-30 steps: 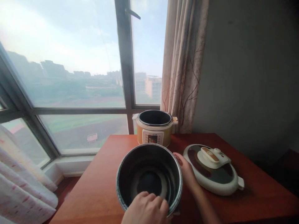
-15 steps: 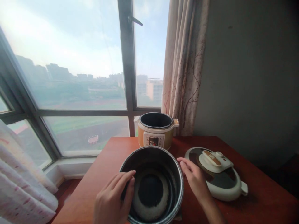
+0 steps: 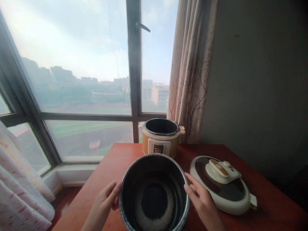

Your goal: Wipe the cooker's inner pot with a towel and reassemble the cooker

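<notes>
We see the dark pot [image 3: 154, 194] standing on the red table [image 3: 106, 189], just in front of the yellow cooker [image 3: 160, 137]. Our left hand [image 3: 106, 200] and right hand [image 3: 201, 200] press open palms against the pot's two sides, fingers curved on its wall. Right of the pot lies the white lid [image 3: 222, 184]

Inner pot [image 3: 154, 192] front-ctr on table [image 3: 264, 205]; cooker base [image 3: 160, 136] behind; lid [image 3: 222, 183] right.
</notes>
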`<state>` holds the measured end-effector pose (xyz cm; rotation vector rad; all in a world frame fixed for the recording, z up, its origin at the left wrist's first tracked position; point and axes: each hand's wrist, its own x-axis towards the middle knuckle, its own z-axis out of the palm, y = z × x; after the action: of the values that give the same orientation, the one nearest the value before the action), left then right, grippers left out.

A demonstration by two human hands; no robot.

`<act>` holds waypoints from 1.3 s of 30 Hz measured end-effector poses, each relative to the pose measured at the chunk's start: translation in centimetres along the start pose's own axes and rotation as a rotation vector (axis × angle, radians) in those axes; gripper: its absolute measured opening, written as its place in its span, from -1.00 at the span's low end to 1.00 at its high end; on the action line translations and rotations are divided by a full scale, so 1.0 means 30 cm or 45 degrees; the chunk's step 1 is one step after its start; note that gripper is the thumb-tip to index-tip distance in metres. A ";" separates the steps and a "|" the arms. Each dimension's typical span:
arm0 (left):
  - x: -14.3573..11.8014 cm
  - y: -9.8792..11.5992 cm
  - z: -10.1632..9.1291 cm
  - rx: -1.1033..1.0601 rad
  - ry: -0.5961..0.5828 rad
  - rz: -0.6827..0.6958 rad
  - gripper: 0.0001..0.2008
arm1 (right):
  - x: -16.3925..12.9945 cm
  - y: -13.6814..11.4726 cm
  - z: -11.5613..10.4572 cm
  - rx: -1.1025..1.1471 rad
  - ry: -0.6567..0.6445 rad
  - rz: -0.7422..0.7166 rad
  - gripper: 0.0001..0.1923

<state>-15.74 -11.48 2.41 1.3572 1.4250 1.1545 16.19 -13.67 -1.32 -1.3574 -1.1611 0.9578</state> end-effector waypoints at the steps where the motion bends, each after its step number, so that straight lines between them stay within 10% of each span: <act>1: -0.003 0.000 0.002 -0.023 -0.024 -0.020 -0.40 | -0.004 0.004 0.004 0.026 -0.004 0.007 -0.27; 21: -0.004 0.041 0.085 -0.292 0.101 -0.072 -0.42 | 0.035 -0.048 -0.018 -0.014 0.039 -0.037 -0.18; 30: 0.103 0.269 0.083 -0.498 0.077 0.302 -0.58 | 0.116 -0.404 -0.078 -0.162 0.282 -0.413 -0.30; 39: 0.494 0.616 0.136 -0.572 0.118 0.628 -0.71 | 0.615 -0.730 -0.114 -0.275 0.301 -0.814 -0.43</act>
<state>-8.52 3.46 19.80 1.3692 0.8254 1.7521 20.48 2.94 21.86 -1.1109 -1.4149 0.2142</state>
